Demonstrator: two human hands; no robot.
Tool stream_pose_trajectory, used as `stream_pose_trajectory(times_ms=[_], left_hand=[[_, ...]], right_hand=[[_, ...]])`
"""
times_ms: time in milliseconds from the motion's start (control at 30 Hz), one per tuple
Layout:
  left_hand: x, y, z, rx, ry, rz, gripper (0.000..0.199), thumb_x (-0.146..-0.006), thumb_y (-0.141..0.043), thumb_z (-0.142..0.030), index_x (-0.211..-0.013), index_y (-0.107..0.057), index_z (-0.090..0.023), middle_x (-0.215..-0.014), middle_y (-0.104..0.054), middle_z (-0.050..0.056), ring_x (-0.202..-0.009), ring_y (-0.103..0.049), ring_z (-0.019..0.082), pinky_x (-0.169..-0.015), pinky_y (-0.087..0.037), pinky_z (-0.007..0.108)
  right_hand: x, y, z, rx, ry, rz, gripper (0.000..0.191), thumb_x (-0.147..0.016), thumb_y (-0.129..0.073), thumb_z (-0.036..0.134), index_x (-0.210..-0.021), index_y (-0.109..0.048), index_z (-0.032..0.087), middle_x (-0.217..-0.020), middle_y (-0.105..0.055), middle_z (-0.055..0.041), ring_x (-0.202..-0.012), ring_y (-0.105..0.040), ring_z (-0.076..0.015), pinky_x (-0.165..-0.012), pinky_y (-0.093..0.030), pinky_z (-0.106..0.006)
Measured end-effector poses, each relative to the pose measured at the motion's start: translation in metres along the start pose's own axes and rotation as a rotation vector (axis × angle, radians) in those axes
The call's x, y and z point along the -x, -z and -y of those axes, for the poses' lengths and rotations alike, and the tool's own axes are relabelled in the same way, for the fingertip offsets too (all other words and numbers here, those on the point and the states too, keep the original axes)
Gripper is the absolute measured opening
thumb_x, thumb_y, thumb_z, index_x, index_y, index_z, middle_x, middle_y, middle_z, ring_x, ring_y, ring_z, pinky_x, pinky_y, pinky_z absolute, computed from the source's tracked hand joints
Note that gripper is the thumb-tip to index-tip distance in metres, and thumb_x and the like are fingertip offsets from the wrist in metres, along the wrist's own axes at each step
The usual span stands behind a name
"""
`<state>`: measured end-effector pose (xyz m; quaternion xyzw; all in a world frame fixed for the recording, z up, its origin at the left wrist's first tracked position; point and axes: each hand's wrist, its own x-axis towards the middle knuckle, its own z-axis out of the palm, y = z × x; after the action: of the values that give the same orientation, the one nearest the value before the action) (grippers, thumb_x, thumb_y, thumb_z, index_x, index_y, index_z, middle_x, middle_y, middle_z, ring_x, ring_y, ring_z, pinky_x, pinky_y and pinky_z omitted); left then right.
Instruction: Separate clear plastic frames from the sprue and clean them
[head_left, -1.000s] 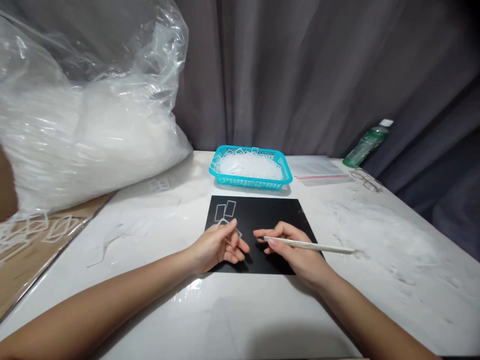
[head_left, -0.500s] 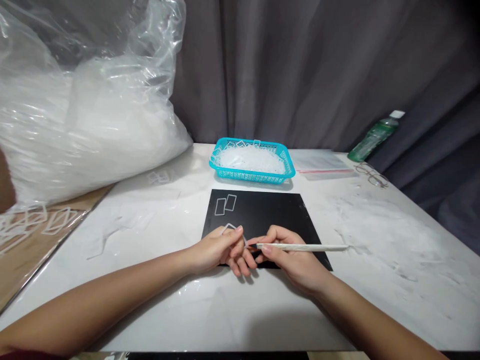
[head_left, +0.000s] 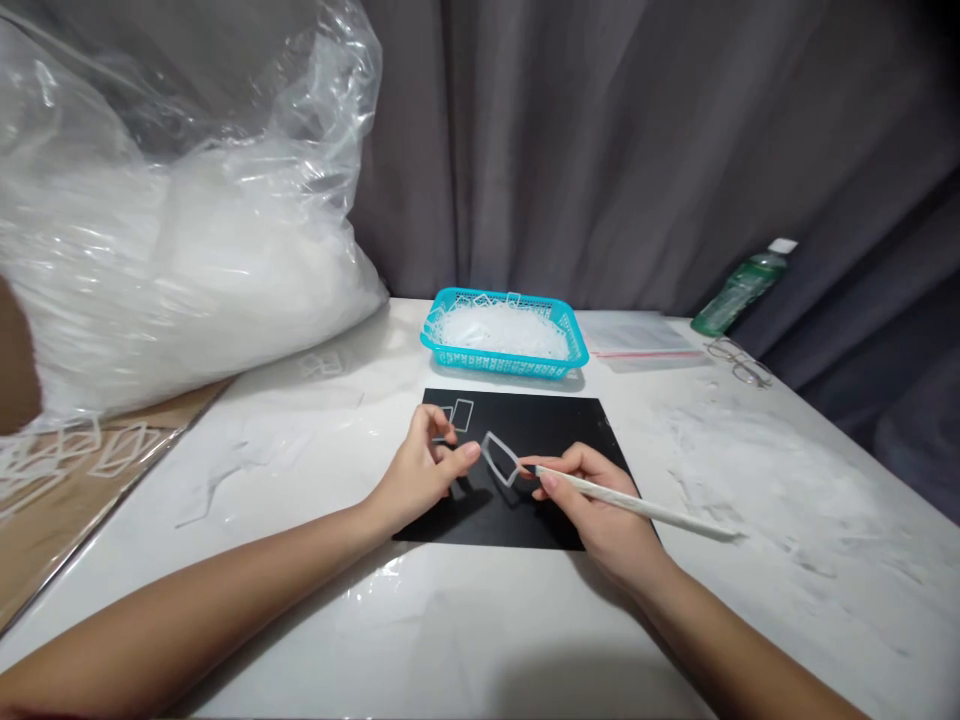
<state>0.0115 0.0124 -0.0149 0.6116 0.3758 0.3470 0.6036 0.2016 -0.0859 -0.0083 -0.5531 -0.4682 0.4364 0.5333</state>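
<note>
My right hand (head_left: 604, 515) is closed around a slim white pen-shaped tool (head_left: 637, 502) with a dark tip. The tool's tip meets the right side of a small, thin white rectangular frame (head_left: 498, 462), which is tilted above the black mat (head_left: 517, 530). The fingertips of my right hand are at that edge too; whether they pinch it I cannot tell. Just left of the frame, my left hand (head_left: 416, 470) is open, its thumb and fingers apart and nothing between them. Two more frames (head_left: 463, 416) lie on the mat's far left, one partly hidden by my left fingers.
Behind the mat stands a blue basket (head_left: 502, 368) full of white pieces. A large clear plastic bag (head_left: 225, 240) bulges at the left, above loose frames (head_left: 120, 450) on brown cardboard. Back right are clear zip bags (head_left: 637, 335), glasses (head_left: 739, 362) and a green bottle (head_left: 742, 290). White scraps (head_left: 780, 490) lie right.
My left hand has let go of the frame and moved left and up, fingers opening. The frame now sits at my right fingertips, and the tool's rear end has swung downward.
</note>
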Motion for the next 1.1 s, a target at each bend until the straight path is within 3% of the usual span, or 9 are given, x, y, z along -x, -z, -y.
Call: stream_pose_trajectory(times_ms=[167, 333, 433, 533, 633, 700, 833, 1000, 1100], left_hand=[[0.008, -0.003, -0.002, -0.388, -0.267, 0.198, 0.027, -0.082, -0.064, -0.041, -0.072, -0.062, -0.016, -0.068, -0.054, 0.0, -0.061, -0.052, 0.01, -0.055, -0.039, 0.02], [0.013, -0.007, -0.003, -0.461, -0.35, 0.183, 0.024, -0.088, -0.058, -0.035, -0.075, -0.067, -0.017, -0.072, -0.06, 0.003, -0.066, -0.056, 0.012, -0.057, -0.04, 0.022], [0.009, -0.002, -0.004, -0.436, -0.351, 0.13, 0.026, -0.088, -0.057, -0.036, -0.074, -0.064, -0.016, -0.074, -0.06, 0.003, -0.066, -0.055, 0.012, -0.057, -0.04, 0.021], [-0.003, 0.01, -0.003, -0.427, -0.327, 0.007, 0.028, -0.089, -0.055, -0.039, -0.073, -0.06, -0.016, -0.075, -0.06, 0.002, -0.067, -0.055, 0.012, -0.059, -0.042, 0.022], [-0.021, 0.024, 0.004, -0.599, -0.309, -0.046, 0.029, -0.09, -0.051, -0.039, -0.075, -0.06, -0.016, -0.075, -0.061, 0.003, -0.067, -0.056, 0.013, -0.06, -0.042, 0.023], [-0.032, 0.033, 0.009, -0.742, -0.302, -0.023, 0.029, -0.09, -0.05, -0.038, -0.075, -0.062, -0.016, -0.075, -0.063, 0.003, -0.067, -0.057, 0.014, -0.062, -0.042, 0.024], [-0.046, 0.046, 0.011, -0.886, -0.293, 0.0, 0.027, -0.089, -0.051, -0.038, -0.082, -0.066, -0.017, -0.08, -0.067, 0.004, -0.072, -0.059, 0.017, -0.067, -0.042, 0.026], [-0.054, 0.075, -0.008, -1.074, -0.235, -0.172, 0.032, -0.095, -0.036, -0.035, -0.1, -0.062, -0.018, -0.093, -0.067, 0.007, -0.083, -0.06, 0.021, -0.074, -0.041, 0.029], [-0.061, 0.106, -0.018, -1.205, -0.131, -0.191, 0.026, -0.092, -0.042, -0.031, -0.097, -0.064, -0.018, -0.094, -0.067, 0.009, -0.085, -0.06, 0.024, -0.074, -0.041, 0.031]], right_hand=[[0.008, -0.008, 0.004, 0.08, 0.06, 0.107, 0.016, -0.085, -0.062, 0.036, -0.08, -0.059, 0.021, -0.107, -0.072, -0.0096, -0.098, -0.067, -0.0231, -0.086, -0.052, -0.037], [0.009, -0.01, -0.004, 0.331, 0.211, 0.116, 0.01, -0.089, -0.054, 0.028, -0.085, -0.062, 0.022, -0.105, -0.072, -0.0078, -0.098, -0.068, -0.0222, -0.085, -0.053, -0.035], [-0.004, 0.011, -0.006, 0.575, 0.367, -0.103, 0.009, -0.089, -0.051, 0.026, -0.086, -0.059, 0.023, -0.107, -0.071, -0.0068, -0.099, -0.067, -0.022, -0.088, -0.051, -0.036], [-0.021, 0.058, 0.002, 0.833, 0.452, -0.507, 0.01, -0.086, -0.05, 0.029, -0.088, -0.058, 0.023, -0.106, -0.071, -0.0089, -0.095, -0.067, -0.0255, -0.085, -0.05, -0.039], [-0.027, 0.118, 0.011, 1.069, 0.272, -0.866, 0.014, -0.082, -0.05, 0.03, -0.089, -0.059, 0.022, -0.094, -0.07, -0.0136, -0.079, -0.067, -0.0295, -0.074, -0.048, -0.042], [-0.024, 0.152, 0.012, 1.219, 0.112, -0.945, 0.014, -0.08, -0.05, 0.032, -0.084, -0.058, 0.022, -0.07, -0.064, -0.0115, -0.067, -0.063, -0.0316, -0.065, -0.045, -0.044], [-0.016, 0.182, 0.001, 1.335, -0.04, -0.726, 0.013, -0.072, -0.057, 0.036, -0.067, -0.052, 0.026, -0.055, -0.052, -0.0049, -0.053, -0.053, -0.027, -0.052, -0.037, -0.038], [-0.022, 0.166, -0.008, 1.476, -0.003, -0.546, 0.017, -0.081, -0.046, 0.037, -0.08, -0.055, 0.022, -0.076, -0.063, -0.0127, -0.07, -0.059, -0.0302, -0.057, -0.037, -0.037], [-0.027, 0.155, -0.008, 1.482, 0.075, -0.486, 0.018, -0.082, -0.046, 0.036, -0.083, -0.056, 0.021, -0.079, -0.065, -0.0122, -0.073, -0.06, -0.0285, -0.063, -0.041, -0.036]])
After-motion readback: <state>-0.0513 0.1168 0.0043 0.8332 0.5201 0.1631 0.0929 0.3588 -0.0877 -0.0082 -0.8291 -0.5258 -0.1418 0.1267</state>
